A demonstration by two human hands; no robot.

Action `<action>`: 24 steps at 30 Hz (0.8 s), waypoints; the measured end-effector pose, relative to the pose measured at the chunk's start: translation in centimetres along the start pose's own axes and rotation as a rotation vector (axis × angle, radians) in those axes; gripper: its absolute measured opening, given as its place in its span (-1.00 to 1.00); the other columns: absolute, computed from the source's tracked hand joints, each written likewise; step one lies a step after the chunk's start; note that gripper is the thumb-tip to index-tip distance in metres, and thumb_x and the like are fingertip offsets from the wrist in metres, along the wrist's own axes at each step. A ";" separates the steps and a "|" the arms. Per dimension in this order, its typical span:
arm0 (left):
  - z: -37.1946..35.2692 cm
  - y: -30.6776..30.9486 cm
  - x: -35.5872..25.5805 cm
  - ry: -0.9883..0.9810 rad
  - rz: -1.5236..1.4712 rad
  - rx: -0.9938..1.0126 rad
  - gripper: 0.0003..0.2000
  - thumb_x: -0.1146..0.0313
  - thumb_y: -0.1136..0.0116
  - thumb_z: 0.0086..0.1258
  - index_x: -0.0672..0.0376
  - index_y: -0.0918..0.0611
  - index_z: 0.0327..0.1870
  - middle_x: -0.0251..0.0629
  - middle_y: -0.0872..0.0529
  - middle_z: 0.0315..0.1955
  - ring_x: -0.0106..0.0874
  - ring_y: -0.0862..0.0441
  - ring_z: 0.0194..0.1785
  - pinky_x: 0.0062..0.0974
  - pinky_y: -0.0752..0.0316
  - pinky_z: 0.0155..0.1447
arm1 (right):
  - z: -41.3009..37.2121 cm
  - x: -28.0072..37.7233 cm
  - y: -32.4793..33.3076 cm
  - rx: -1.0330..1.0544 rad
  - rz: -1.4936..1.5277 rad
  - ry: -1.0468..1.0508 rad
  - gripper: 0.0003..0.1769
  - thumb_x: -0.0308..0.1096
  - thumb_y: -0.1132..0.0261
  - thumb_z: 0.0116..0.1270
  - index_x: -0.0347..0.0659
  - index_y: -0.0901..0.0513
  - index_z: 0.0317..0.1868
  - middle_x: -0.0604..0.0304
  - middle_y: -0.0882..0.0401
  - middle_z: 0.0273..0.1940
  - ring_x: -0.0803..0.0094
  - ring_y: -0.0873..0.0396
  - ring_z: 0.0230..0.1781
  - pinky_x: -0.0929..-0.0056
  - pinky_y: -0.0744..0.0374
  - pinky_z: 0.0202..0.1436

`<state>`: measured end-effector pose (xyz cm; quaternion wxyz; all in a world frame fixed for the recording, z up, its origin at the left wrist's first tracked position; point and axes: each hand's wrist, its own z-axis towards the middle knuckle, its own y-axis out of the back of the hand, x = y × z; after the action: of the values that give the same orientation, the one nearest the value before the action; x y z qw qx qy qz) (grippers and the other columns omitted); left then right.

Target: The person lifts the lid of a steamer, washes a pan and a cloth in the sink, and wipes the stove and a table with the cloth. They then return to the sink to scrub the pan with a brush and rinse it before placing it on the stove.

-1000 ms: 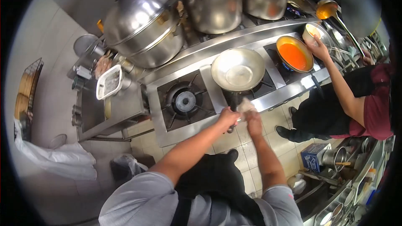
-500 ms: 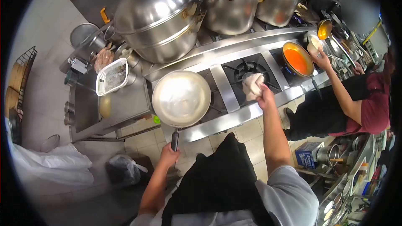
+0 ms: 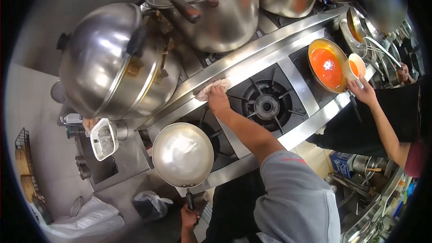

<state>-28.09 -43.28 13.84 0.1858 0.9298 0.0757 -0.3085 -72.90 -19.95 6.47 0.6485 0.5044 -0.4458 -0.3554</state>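
Note:
My left hand (image 3: 190,216) is closed around the black handle of a frying pan (image 3: 182,154), whose pale inside holds no food. The pan sits over the left burner at the front of the stove. Stretched across the stove, my right hand (image 3: 218,99) presses a crumpled whitish cloth (image 3: 211,89) onto the steel ledge (image 3: 243,74) behind the burners. My fingers partly cover the cloth. To the right of that arm is a bare black burner (image 3: 266,104).
Behind the ledge stand a domed steamer (image 3: 103,63) and a large stockpot (image 3: 211,22) with utensil handles over its rim. At right, a co-worker's hand (image 3: 363,91) holds a cup (image 3: 353,67) beside a pan of orange-red sauce (image 3: 327,67). A white basket (image 3: 104,139) stands left.
My right hand has carried the cloth from above the middle burner to the back ledge, further left. The camera view has turned and shifted. The co-worker's cup is now beside the sauce pan.

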 end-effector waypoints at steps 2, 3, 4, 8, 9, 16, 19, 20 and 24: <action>0.0 -0.7 -0.5 -0.101 0.102 0.037 -0.84 0.49 -0.25 0.15 0.28 -0.48 -0.48 -0.35 -0.49 -0.73 -0.55 -0.47 -0.69 -0.54 -0.38 -0.61 | 0.8 -2.9 0.5 0.003 0.144 -0.173 -0.67 -0.41 -0.01 0.24 -0.30 -0.52 -0.02 -0.05 -0.50 0.02 0.06 -0.40 0.14 0.22 -0.41 0.20; 0.3 -1.0 -0.9 -0.105 0.109 0.047 -0.84 0.49 -0.25 0.15 0.28 -0.48 -0.48 -0.35 -0.49 -0.73 -0.55 -0.47 -0.69 -0.54 -0.38 -0.61 | 1.8 -5.8 -1.3 -0.024 0.240 -0.247 -0.69 -0.41 0.02 0.25 -0.35 -0.51 -0.07 -0.06 -0.51 0.00 0.01 -0.44 0.09 0.20 -0.43 0.18; 0.3 -1.3 -1.3 -0.074 0.037 0.040 -0.84 0.51 -0.26 0.14 0.29 -0.47 -0.45 -0.33 -0.49 -0.72 -0.55 -0.48 -0.68 -0.54 -0.41 -0.60 | 2.3 -8.4 0.3 -0.099 0.391 -0.457 -0.72 -0.43 0.03 0.26 -0.39 -0.51 -0.10 -0.10 -0.51 -0.02 -0.01 -0.49 0.03 0.17 -0.47 0.14; 0.9 -1.5 -2.5 -0.050 0.298 -0.075 -0.82 0.53 -0.28 0.13 0.30 -0.47 -0.41 -0.30 -0.53 -0.68 -0.56 -0.50 -0.66 -0.56 -0.50 -0.59 | 3.6 -21.8 0.5 -0.118 0.133 -0.557 -0.71 -0.47 -0.08 0.21 -0.34 -0.62 -0.10 -0.08 -0.49 0.05 0.10 -0.45 0.09 0.26 -0.41 0.20; 1.4 -1.3 -2.2 -0.072 0.283 -0.095 -0.81 0.51 -0.29 0.14 0.31 -0.47 -0.41 -0.29 -0.54 -0.66 -0.57 -0.50 -0.66 -0.59 -0.49 -0.61 | 2.8 -23.7 3.7 -0.048 -0.016 -0.492 -0.71 -0.44 -0.07 0.23 -0.32 -0.62 -0.10 -0.07 -0.50 -0.01 0.12 -0.47 0.01 0.24 -0.43 0.15; 4.8 1.4 -0.3 -0.385 0.429 -0.206 -0.80 0.39 -0.22 0.11 0.35 -0.49 -0.48 -0.24 -0.50 -0.81 -0.42 -0.49 -0.72 -0.41 -0.42 -0.60 | -7.6 -30.4 1.4 -0.522 -0.120 -0.664 -0.78 -0.35 -0.15 0.14 -0.21 -0.60 -0.21 0.00 -0.56 -0.17 0.12 -0.52 -0.12 0.20 -0.47 -0.02; 5.4 2.9 0.4 -0.574 0.672 -0.245 -0.76 0.33 -0.19 0.07 0.36 -0.49 -0.53 -0.18 -0.48 -0.85 -0.29 -0.52 -0.71 -0.28 -0.37 -0.56 | -20.6 -28.8 1.9 -0.199 -0.078 -0.918 -0.71 -0.37 -0.09 0.20 -0.21 -0.60 -0.10 0.03 -0.57 -0.03 0.24 -0.51 0.03 0.26 -0.45 0.11; 4.8 2.5 -0.3 -0.625 0.792 -0.306 -0.75 0.32 -0.20 0.06 0.36 -0.49 -0.53 -0.15 -0.48 -0.85 -0.24 -0.52 -0.72 -0.26 -0.37 -0.55 | -25.5 -29.1 -0.2 -0.263 -0.189 -0.953 -0.67 -0.36 -0.09 0.21 -0.22 -0.59 -0.03 0.04 -0.56 -0.03 0.23 -0.51 0.03 0.24 -0.45 0.12; 5.0 2.5 -0.7 -0.856 1.018 -0.459 -0.74 0.29 -0.20 0.03 0.34 -0.50 -0.54 -0.09 -0.52 -0.79 -0.11 -0.53 -0.65 -0.21 -0.40 -0.47 | -30.8 -29.1 8.4 -0.213 -0.024 -1.020 -0.66 -0.41 -0.05 0.26 -0.21 -0.51 0.05 -0.02 -0.49 -0.11 0.09 -0.47 -0.07 0.24 -0.45 0.06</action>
<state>-30.69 -47.55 11.29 0.5123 0.5838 -0.3856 -0.4981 -54.16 18.98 5.39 0.3926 0.2034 -0.6604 -0.6070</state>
